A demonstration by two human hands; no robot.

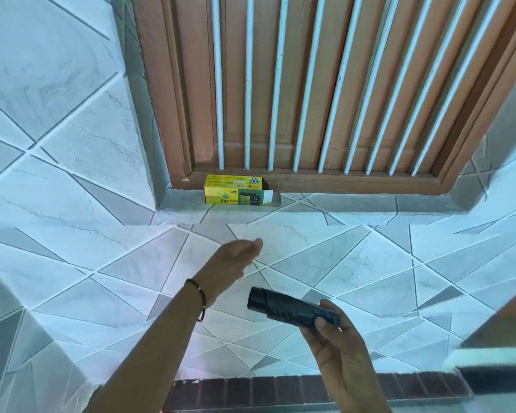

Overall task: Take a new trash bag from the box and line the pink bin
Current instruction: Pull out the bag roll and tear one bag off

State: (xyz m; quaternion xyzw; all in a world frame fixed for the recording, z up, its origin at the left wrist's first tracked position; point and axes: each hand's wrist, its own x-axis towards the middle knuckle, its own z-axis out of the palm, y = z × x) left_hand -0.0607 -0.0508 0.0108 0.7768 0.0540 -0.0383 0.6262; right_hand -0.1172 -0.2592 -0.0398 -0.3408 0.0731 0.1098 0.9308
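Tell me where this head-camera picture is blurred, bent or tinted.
Head view: wide-angle bending tilts the window bars; left hand and lower right corner smeared by motion; bluish tint over the tiles; yellow box and bag roll fairly sharp.

A black rolled trash bag (292, 307) lies tilted in the near right, one end gripped. The yellow-and-green box (238, 189) rests lengthwise on the far ledge, its right end flap open.

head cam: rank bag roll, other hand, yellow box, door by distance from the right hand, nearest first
1. black bag roll: held in the right hand.
2. left hand: up and to its left, empty.
3. yellow box: on the sill, open end facing right.
4. wooden door: behind the box and white bars.
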